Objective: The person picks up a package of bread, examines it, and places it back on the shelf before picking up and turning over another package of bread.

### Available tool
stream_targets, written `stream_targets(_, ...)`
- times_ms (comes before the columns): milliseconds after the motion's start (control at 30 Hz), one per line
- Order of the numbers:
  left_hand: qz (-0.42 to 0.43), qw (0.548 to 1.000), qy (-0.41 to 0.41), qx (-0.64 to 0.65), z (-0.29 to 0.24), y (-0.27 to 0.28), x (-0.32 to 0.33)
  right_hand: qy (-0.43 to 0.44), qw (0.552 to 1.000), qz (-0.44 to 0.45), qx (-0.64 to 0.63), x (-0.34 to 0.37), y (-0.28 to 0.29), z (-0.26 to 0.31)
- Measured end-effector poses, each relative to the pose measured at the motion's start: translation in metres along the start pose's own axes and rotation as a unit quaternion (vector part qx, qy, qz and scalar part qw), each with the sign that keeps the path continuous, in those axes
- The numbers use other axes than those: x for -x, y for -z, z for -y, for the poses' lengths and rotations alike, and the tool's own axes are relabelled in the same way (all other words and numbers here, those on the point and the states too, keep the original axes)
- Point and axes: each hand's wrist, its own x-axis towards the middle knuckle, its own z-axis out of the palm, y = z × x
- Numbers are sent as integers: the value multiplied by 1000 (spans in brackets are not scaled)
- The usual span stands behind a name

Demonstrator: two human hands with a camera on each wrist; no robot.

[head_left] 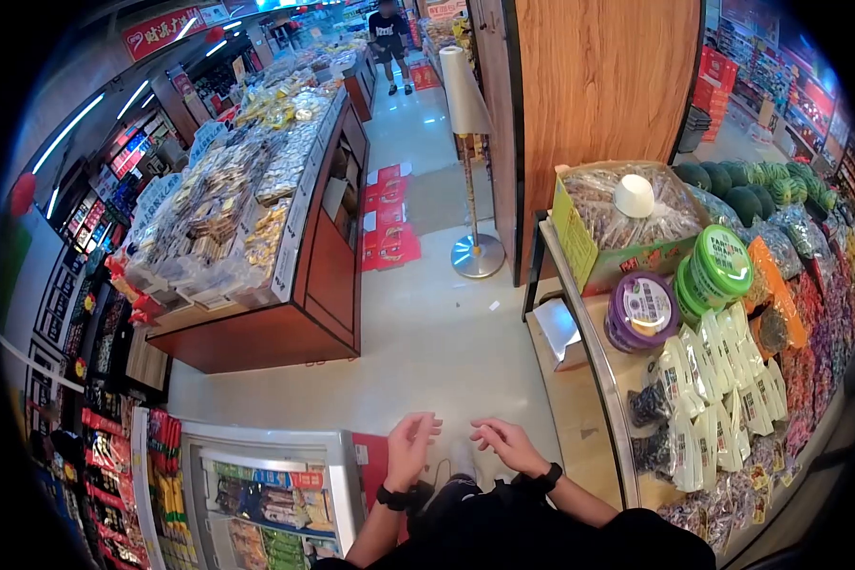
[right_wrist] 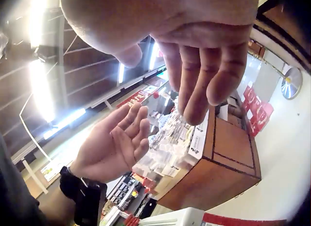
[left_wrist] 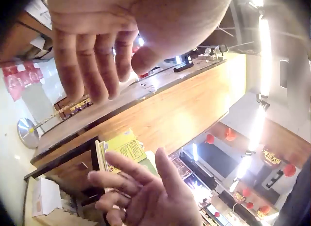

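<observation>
Both hands are held up in front of the body, apart and facing each other, with nothing between them. In the head view the left hand (head_left: 414,443) is above the floor beside a white freezer (head_left: 342,456), its fingers loosely bent and empty. My right hand (head_left: 509,446) hangs a short way to its right, also empty, near the wooden shelf (head_left: 589,437). Seen from the left wrist, the right hand (left_wrist: 150,197) has its fingers spread. From the right wrist, the left hand (right_wrist: 109,145) shows its palm and relaxed fingers. Dark bands circle both wrists.
A display counter (head_left: 323,275) heaped with packaged goods stands at left. On the right are a purple tub (head_left: 627,328), green tubs (head_left: 698,294), white packets (head_left: 708,380) and watermelons (head_left: 750,199). A lamp (head_left: 477,256) and red mats (head_left: 387,242) line the aisle; a person (head_left: 388,43) stands beyond.
</observation>
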Motion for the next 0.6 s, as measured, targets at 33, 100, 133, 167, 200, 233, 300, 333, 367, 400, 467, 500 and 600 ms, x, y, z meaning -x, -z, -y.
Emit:
stream_targets(33, 5, 1000, -2, 7, -4, -1, -19, 8, 1000, -9, 10, -11, 5, -4)
stream_targets(100, 10, 1000, -9, 23, -8, 1, -55, 24, 999, -24, 33, -38, 11, -8)
stream_targets(133, 11, 999, -14, 32, -9, 2, -73, 22, 998, -26, 46, -55, 14, -5)
stream_targets(167, 13, 999, -17, 42, -8, 5, -90, 18, 998, -29, 61, -72, 16, -2)
stream_targets(200, 18, 999, -22, 45, -6, 10, -107, 10, 997, -33, 76, -86, 16, 2)
stream_targets(233, 23, 998, -25, 50, -6, 15, -125, 4, 996, -33, 88, -99, 14, 5)
stream_targets(300, 18, 997, -38, 63, -16, 25, -166, 0, 992, -24, 127, -141, 17, 22)
stream_targets(333, 11, 997, -38, 71, -21, 33, -181, 5, 991, -15, 134, -161, 19, 31)
stream_targets(367, 4, 996, -36, 77, -22, 41, -195, 9, 990, -8, 140, -179, 17, 39)
stream_targets(400, -5, 995, -35, 90, -22, 49, -210, 11, 990, -1, 144, -198, 16, 45)
stream_targets(467, -26, 993, -37, 113, -24, 64, -244, 18, 980, 12, 200, -238, 15, 59)
stream_targets(500, -40, 991, -39, 120, -25, 72, -258, 18, 975, 20, 223, -254, 14, 66)
stream_targets(600, -79, 987, -75, 115, -38, 94, -286, 15, 974, 33, 225, -304, 6, 87)
